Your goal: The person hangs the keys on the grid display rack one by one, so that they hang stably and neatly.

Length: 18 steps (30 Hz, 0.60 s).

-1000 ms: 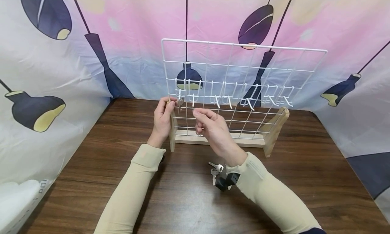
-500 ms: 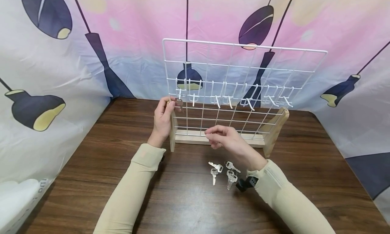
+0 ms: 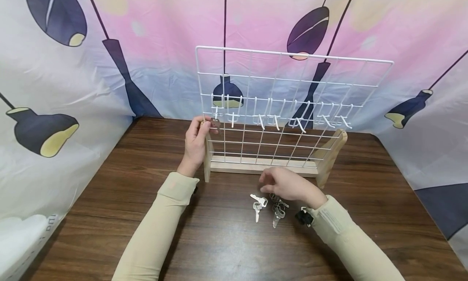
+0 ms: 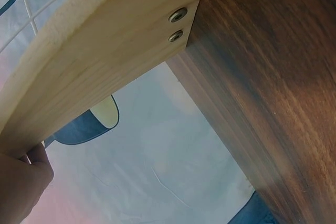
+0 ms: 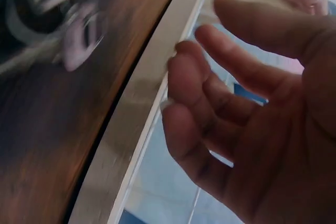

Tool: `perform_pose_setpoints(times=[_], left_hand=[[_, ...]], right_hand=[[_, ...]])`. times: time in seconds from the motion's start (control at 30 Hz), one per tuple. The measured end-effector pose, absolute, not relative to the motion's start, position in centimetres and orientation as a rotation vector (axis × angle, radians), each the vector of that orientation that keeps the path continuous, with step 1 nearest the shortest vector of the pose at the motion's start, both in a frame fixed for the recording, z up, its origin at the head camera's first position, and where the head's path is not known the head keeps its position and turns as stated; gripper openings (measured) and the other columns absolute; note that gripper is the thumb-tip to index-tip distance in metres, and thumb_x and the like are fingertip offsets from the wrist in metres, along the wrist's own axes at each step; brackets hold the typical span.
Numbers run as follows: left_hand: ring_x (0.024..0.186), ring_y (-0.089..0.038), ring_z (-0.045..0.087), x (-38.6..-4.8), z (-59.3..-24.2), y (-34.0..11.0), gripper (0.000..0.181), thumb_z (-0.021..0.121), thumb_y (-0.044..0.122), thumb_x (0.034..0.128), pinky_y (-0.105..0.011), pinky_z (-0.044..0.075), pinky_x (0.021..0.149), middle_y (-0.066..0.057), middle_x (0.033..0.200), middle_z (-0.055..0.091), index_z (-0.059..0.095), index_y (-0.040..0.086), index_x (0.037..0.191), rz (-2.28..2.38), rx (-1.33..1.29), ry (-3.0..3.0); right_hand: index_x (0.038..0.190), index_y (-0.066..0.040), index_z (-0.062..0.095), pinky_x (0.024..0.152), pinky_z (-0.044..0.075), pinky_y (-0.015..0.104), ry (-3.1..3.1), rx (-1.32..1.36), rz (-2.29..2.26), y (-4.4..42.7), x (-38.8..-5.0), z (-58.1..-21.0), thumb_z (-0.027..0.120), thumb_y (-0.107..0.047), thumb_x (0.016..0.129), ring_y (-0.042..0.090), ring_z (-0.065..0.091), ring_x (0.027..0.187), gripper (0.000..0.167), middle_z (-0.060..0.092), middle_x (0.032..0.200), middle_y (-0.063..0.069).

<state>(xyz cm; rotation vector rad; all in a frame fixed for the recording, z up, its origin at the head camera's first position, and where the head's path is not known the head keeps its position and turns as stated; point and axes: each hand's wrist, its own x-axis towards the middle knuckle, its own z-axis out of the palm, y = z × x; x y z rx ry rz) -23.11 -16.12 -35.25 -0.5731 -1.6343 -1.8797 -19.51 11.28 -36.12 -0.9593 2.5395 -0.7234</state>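
Note:
A white wire grid rack (image 3: 281,53) stands in a wooden base, with several white hooks across its middle. My left hand (image 3: 195,141) grips its left edge, beside a key (image 3: 216,124) hanging from the leftmost hook. In the left wrist view, the fingers meet the rack's wooden side panel (image 4: 105,51). My right hand (image 3: 292,184) hovers above several loose silver keys (image 3: 277,220) on the table, partly in front of them. Its fingers are loosely bent and hold nothing, as the right wrist view shows. A key (image 3: 257,212) and another angled key (image 3: 259,199) lie to the left of that cluster.
The rack rests on a dark brown wooden table (image 3: 146,159). Behind it hangs a cloth (image 3: 164,37) printed with lamps. A white plastic-looking item (image 3: 25,240) sits at the lower left edge.
My right hand has moved from in front of the hooks down and to the right, over the loose keys. The left hand stays on the rack's edge. The hung key has shifted slightly.

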Motion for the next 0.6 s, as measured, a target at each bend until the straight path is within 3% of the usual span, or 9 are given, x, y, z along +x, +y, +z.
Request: perform_pose_setpoints(times=[0.17, 0.43, 0.6], left_hand=[[0.081, -0.021, 0.063, -23.2, -35.3, -16.1, 0.025, 0.044, 0.004, 0.1017, -0.038, 0.056, 0.079, -0.004, 0.093, 0.061, 0.045, -0.02, 0.108, -1.886, -0.584, -1.627], [0.08, -0.015, 0.063, -23.2, -35.3, -16.1, 0.025, 0.044, 0.004, 0.1016, -0.03, 0.057, 0.077, -0.003, 0.093, 0.061, 0.045, -0.02, 0.109, -1.878, -0.579, -1.627], [0.079, -0.021, 0.062, -23.1, -35.3, -16.1, 0.023, 0.044, 0.004, 0.1017, -0.029, 0.056, 0.077, -0.016, 0.093, 0.059, 0.046, -0.018, 0.107, -1.879, -0.564, -1.632]], right_hand=[[0.098, -0.01, 0.066, 0.062, 0.049, 0.029, 2.559, -0.893, -0.536, 12.3, -19.3, -36.6, 0.075, -0.017, 0.085, 0.009, 0.054, 0.063, 0.017, 0.057, 0.072, -0.006], [0.09, -0.016, 0.064, 0.059, 0.046, 0.029, 2.575, -0.873, -0.425, 13.4, -19.4, -37.3, 0.079, -0.021, 0.081, 0.01, 0.052, 0.063, 0.018, 0.055, 0.072, -0.006], [0.088, -0.014, 0.063, 0.057, 0.047, 0.027, 2.51, -0.893, -0.496, 13.9, -19.6, -37.7, 0.077, -0.024, 0.084, 0.008, 0.052, 0.06, 0.017, 0.057, 0.069, -0.007]])
